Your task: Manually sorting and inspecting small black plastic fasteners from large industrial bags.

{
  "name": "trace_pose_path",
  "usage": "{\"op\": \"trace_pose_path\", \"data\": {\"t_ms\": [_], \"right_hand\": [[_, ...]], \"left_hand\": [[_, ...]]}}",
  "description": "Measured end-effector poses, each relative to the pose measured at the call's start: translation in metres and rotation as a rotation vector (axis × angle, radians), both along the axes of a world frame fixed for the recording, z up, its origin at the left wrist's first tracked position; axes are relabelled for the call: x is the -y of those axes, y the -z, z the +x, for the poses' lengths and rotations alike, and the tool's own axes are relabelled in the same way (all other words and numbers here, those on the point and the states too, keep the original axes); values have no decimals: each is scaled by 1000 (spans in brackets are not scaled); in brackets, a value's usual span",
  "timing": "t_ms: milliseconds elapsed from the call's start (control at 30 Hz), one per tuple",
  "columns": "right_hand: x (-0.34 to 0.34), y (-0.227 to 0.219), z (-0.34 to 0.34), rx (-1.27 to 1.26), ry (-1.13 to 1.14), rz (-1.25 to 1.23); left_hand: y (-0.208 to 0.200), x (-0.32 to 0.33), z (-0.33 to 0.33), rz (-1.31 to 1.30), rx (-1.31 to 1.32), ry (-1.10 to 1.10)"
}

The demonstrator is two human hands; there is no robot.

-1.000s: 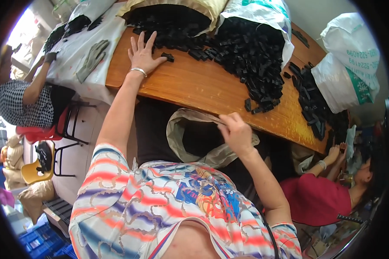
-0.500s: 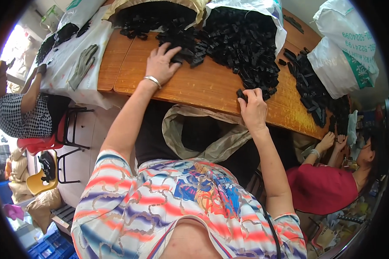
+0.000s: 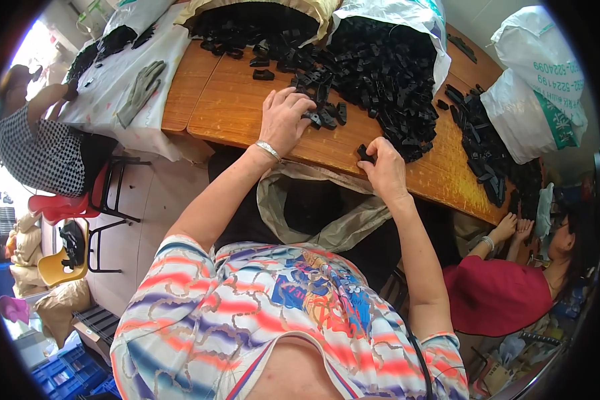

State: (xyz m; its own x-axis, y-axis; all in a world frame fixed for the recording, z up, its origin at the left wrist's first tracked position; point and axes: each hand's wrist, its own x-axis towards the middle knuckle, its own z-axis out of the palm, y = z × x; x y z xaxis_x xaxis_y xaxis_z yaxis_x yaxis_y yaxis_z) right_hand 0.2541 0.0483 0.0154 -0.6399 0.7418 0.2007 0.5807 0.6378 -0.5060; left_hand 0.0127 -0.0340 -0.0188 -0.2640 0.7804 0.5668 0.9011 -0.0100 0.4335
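Left hand (image 3: 283, 120) laid open-fingered on black plastic parts (image 3: 323, 117) at 12 o'clock; right hand (image 3: 385, 167) grip closed on one black part (image 3: 365, 153) on wooden worktop (image 3: 233, 107)

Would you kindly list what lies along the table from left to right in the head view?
White cloth with a grey glove → bare wooden table → left hand on loose black parts → right hand pinching a black part → white sack.
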Motion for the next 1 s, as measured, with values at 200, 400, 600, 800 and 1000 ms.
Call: {"op": "trace_pose_path", "data": {"t_ms": [200, 400, 600, 800, 1000], "right_hand": [[3, 2, -1, -23, -48, -56], [15, 0, -15, -136, -141, 20], [27, 5, -44, -101, -197, 4], [12, 12, -66, -42, -206, 149], [-5, 14, -60, -55, -128, 138]], "left_hand": [[-2, -5, -7, 80, -171, 17], [-2, -2, -5, 98, -138, 81], [-16, -7, -3, 21, -168, 66], [-15, 7, 6, 99, -150, 69], [-5, 13, 16, -51, -254, 198]]}}
